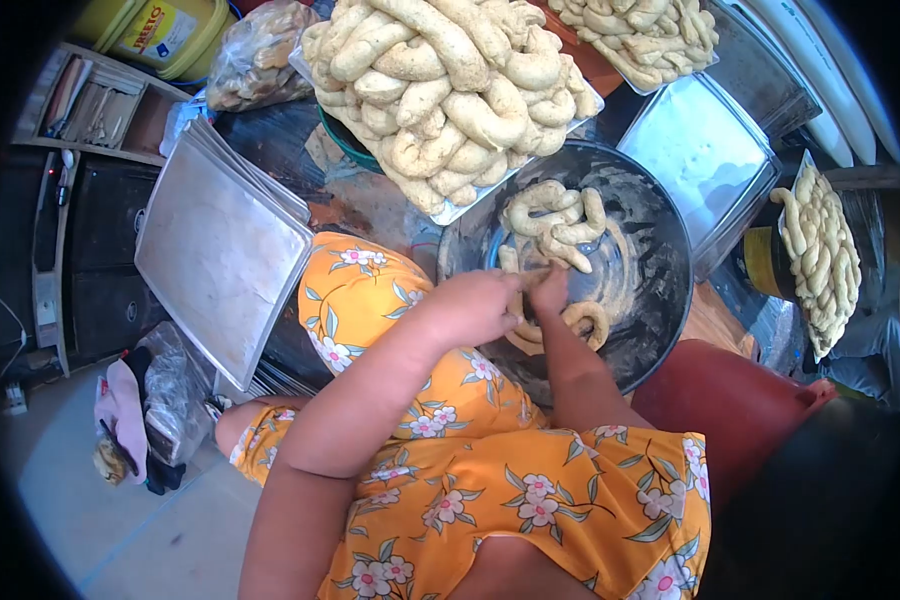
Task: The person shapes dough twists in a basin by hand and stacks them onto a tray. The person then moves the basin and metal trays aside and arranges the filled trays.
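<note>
In a wide black basin (660, 250) lie several curved, pale dough ropes (570, 236) with a coarse, floury coating. My left hand (482, 303) is at the basin's near left side, its fingers closed around a dough rope (518, 300). Beside it, my right hand (548, 293) reaches into the basin with curled fingers on the dough between both hands; its fingertips are partly hidden. Just below the right hand lies a looped dough rope (588, 322).
A tray heaped with dough twists (440, 90) stands beyond the basin, with a second heaped tray (640, 40) behind. Stacked metal trays stand left (220, 250) and right (700, 150). Another dough tray (820, 255) is far right, near a red container (720, 400).
</note>
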The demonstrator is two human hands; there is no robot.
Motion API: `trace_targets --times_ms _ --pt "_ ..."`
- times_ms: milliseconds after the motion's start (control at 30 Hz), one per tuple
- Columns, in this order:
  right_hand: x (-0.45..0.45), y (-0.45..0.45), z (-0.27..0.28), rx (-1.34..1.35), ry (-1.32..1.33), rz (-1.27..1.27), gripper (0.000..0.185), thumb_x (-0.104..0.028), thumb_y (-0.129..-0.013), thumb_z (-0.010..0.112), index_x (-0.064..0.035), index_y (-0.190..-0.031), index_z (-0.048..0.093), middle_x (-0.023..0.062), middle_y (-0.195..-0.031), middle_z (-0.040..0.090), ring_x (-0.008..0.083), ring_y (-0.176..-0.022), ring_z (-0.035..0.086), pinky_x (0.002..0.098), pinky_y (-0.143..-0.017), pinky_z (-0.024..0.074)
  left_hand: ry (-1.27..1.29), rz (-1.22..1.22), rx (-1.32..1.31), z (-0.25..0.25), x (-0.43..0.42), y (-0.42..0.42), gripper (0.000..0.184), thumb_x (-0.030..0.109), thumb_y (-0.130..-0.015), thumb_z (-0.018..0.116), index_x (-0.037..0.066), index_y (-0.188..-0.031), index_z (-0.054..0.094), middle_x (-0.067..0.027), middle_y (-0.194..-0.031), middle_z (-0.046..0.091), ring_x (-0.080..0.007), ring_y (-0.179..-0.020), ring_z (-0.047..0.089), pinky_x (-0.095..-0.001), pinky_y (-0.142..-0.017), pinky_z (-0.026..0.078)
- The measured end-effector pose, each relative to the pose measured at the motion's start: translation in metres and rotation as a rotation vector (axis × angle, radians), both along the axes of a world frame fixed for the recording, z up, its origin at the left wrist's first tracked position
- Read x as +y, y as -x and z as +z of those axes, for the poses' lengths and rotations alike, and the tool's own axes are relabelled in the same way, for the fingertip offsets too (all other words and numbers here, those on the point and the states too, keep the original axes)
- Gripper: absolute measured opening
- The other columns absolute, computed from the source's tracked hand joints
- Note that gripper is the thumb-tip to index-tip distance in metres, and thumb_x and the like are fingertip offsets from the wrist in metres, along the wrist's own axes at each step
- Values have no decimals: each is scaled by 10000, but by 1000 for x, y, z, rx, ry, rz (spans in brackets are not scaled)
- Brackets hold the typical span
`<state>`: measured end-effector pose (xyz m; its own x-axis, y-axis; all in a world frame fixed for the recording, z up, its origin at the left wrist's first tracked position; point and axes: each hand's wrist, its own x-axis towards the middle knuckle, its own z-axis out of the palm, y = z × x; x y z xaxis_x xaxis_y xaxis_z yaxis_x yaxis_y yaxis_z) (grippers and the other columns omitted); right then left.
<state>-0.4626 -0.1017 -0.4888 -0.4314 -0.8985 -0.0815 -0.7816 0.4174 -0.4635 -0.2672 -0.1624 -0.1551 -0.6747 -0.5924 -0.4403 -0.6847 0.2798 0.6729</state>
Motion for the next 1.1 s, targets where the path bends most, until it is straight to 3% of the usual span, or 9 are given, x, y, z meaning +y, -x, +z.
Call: trace_targets --times_ms 200,300,367,500,733,800,867,1000,1100 --pt "-8 -34 58 -14 -365 930 628 -287 -860 534 -166 -1433 307 92 -1481 295 303 -1376 232 555 -1079 184 10 -16 -14 -8 4 7 414 272 -820 630 -7 -1111 536 -200 -1041 590 -377 -1002 564 -441 -871 453" --pt "-2 10 26 318 -340 697 584 -309 -924 449 -146 -1454 265 92 -1527 204 268 -1408 173 569 -1107 112 8 -12 -48 -2 1 1 408 268 -818 632 0 -1112 538 -197 -1041 591 -376 -1001 564 -444 -862 454" --pt "-9 21 13 243 -379 45 647 -351 -925 458 -77 -1460 218 183 -1523 151 327 -1399 176 581 -1098 113 -1 8 -42 2 -1 2 404 266 -818 632 2 -1111 539 -195 -1041 591 -375 -1000 564 -444 -856 455" --pt "6 -10 -13 27 -417 -178 923 -513 -853 523 -10 -1472 58 337 -1480 44 451 -1380 118 572 -1101 89 9 7 -11 5 -4 5 401 261 -816 629 0 -1106 536 -196 -1041 589 -373 -1003 563 -437 -851 458" --pt "-4 -42 15 -961 -474 482 731 -462 -819 620 -13 -1357 409 228 -1376 430 315 -1297 399 418 -1048 332 23 -28 7 -8 1 13 395 266 -816 629 3 -1098 545 -197 -1043 596 -366 -1002 571 -434 -852 459" --pt "-7 5 20 -893 -198 231 588 -336 -792 660 -40 -1273 494 188 -1238 527 333 -1121 522 401 -910 438 2 5 -15 -3 2 12 393 272 -819 628 13 -1105 552 -197 -1052 598 -366 -1002 574 -433 -860 457" --pt "-8 58 28 -150 -357 288 547 -371 -785 664 -47 -1205 532 171 -1162 568 361 -995 576 418 -811 484 -5 27 -31 -1 0 10 399 278 -821 628 22 -1119 556 -197 -1063 598 -365 -1008 573 -431 -871 455" --pt "69 64 21 303 -478 502 634 -549 -827 525 -43 -1209 517 192 -1209 547 342 -1095 550 431 -930 426 12 38 -26 -2 0 11 425 286 -821 629 30 -1152 555 -197 -1083 596 -363 -1028 566 -424 -892 448" --pt "100 11 -17 -89 -733 567 684 -581 -860 462 -21 -1253 479 210 -1299 483 345 -1180 493 432 -1014 355 19 40 -32 0 1 11 435 285 -819 629 31 -1164 554 -198 -1093 594 -362 -1041 561 -422 -900 443"
